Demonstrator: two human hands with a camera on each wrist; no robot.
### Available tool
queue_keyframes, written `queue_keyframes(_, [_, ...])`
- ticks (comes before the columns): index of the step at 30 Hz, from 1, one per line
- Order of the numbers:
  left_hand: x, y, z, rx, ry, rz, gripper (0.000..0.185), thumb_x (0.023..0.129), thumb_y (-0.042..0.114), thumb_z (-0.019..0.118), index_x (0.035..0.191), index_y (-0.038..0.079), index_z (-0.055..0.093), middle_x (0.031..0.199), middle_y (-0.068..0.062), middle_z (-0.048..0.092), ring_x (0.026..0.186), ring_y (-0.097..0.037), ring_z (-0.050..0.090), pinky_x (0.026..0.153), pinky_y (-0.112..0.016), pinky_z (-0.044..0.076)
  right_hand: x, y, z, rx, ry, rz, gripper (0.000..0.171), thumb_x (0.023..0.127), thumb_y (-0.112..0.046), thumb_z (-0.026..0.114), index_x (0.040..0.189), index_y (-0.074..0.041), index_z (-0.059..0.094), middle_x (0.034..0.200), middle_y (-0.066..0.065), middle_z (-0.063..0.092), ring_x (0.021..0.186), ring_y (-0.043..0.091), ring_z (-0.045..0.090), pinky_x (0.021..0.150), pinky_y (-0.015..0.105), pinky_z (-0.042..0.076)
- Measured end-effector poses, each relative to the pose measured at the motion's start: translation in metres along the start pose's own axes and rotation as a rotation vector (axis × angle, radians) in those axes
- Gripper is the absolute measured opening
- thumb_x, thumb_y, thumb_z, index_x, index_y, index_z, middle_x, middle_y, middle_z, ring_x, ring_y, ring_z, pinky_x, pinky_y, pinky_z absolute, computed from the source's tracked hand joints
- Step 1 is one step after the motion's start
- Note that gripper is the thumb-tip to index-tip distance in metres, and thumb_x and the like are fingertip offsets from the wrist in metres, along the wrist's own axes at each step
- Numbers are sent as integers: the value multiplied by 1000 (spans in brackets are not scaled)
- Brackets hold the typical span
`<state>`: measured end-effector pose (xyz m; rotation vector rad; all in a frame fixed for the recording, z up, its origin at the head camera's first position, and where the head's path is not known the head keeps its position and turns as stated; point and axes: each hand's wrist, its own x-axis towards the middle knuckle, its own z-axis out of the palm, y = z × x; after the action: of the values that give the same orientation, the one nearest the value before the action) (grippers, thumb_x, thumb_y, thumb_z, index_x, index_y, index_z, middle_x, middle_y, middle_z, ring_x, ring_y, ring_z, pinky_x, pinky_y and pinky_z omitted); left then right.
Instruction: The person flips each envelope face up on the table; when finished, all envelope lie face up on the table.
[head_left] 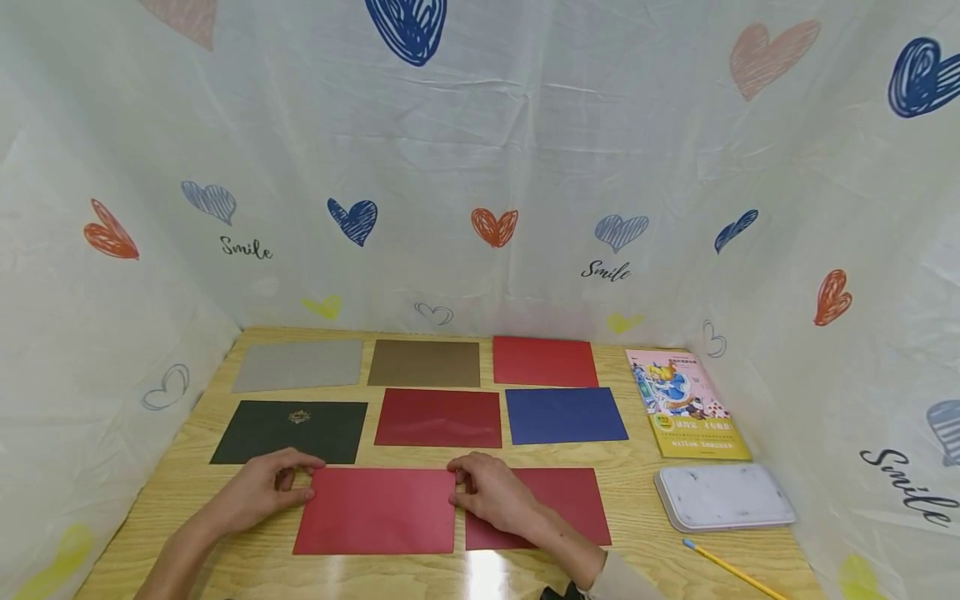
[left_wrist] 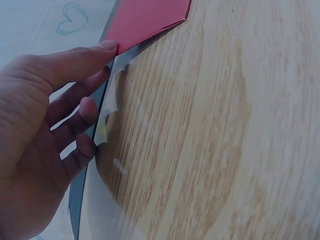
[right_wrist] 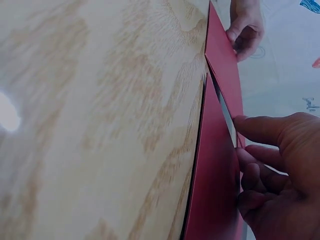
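A bright red envelope (head_left: pixel 375 510) lies flat near the front of the wooden table, between my two hands. At its left edge, my left hand (head_left: pixel 264 492) holds it between thumb and index finger; the thumb tip shows on the red edge in the left wrist view. My right hand (head_left: pixel 491 493) grips the opposite edge near the upper right corner, other fingers curled in. Beneath that hand and wrist is a darker red envelope (head_left: pixel 577 500), partly covered. Just behind the left hand lies a dark green envelope (head_left: pixel 288 433) with a gold emblem.
Farther back lie a grey envelope (head_left: pixel 300 365), a brown one (head_left: pixel 423 363), a red one (head_left: pixel 545 362), a dark red one (head_left: pixel 438 418) and a blue one (head_left: pixel 566 415). On the right are a book (head_left: pixel 686 404), a white case (head_left: pixel 726 497) and a yellow pencil (head_left: pixel 735 570).
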<state>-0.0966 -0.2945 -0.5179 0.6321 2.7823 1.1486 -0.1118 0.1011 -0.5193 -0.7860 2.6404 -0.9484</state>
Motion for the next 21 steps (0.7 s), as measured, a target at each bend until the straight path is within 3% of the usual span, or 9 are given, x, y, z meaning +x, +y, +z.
queue_keyframes(11, [1, 2, -3, 18, -69, -42, 32, 86, 32, 81, 114, 19, 73, 88, 8, 56, 69, -2, 47, 59, -23, 39, 0, -1, 3, -162, 2, -47, 33, 91, -28, 77, 121, -17, 70, 97, -13, 57, 80, -2, 48, 73, 17, 45])
queue_keyframes(21, [2, 4, -3, 18, -87, -39, 32, 86, 33, 80, 114, 18, 73, 91, 7, 57, 69, -2, 46, 58, -23, 39, -2, 1, 4, -210, 29, -112, 29, 89, -26, 78, 116, -16, 73, 101, -9, 58, 81, -1, 48, 75, 16, 44])
